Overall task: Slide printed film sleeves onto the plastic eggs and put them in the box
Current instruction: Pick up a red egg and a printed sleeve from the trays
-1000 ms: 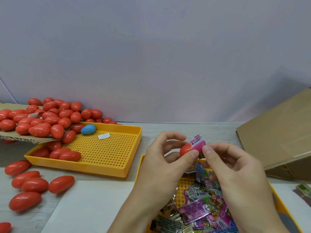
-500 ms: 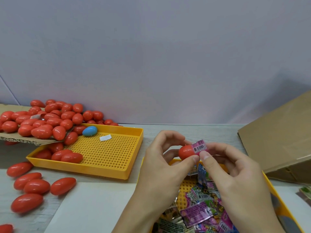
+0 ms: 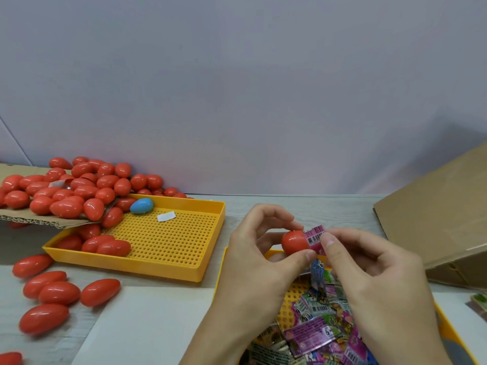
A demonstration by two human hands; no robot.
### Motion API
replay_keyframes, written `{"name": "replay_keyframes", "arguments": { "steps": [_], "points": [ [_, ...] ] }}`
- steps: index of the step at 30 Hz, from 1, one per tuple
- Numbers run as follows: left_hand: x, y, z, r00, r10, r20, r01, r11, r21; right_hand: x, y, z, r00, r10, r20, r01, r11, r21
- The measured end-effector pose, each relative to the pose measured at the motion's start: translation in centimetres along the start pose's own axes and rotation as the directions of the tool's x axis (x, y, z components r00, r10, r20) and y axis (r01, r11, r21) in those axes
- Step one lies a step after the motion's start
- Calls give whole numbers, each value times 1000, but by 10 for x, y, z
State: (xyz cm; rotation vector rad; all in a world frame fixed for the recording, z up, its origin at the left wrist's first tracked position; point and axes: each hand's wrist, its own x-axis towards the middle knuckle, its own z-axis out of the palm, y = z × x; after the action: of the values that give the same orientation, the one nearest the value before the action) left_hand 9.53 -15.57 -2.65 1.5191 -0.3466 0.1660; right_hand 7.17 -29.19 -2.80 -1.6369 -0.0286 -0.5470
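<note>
A red plastic egg (image 3: 293,242) is held between the thumb and fingers of my left hand (image 3: 253,264) above the near tray. My right hand (image 3: 369,280) pinches a pink printed film sleeve (image 3: 315,237) that covers the egg's right end. Below both hands lies a heap of loose printed sleeves (image 3: 319,330) in a yellow perforated tray (image 3: 290,299). A cardboard box (image 3: 437,222) stands tilted at the right. Many bare red eggs (image 3: 68,191) are piled on a cardboard sheet at the left.
A second yellow perforated tray (image 3: 168,243) at centre left holds a few red eggs, one blue egg (image 3: 141,205) and a small white slip (image 3: 166,216). Several loose red eggs (image 3: 58,293) lie on the table at the left. A white sheet (image 3: 142,325) lies in front.
The pink sleeve has slid further along the egg, and both hands have lowered a little toward the near tray.
</note>
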Motion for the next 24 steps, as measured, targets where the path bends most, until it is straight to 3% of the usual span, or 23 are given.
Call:
{"name": "replay_keyframes", "arguments": {
  "steps": [11,24],
  "points": [
    [-1,3,-3,1000,-18,7,18,1000,12,3,0,-1,995,96,-21,-94,993,73],
    [0,-1,-3,999,-47,-26,48,998,36,2,-7,1,995,99,-26,-96,991,97]
  ]
}}
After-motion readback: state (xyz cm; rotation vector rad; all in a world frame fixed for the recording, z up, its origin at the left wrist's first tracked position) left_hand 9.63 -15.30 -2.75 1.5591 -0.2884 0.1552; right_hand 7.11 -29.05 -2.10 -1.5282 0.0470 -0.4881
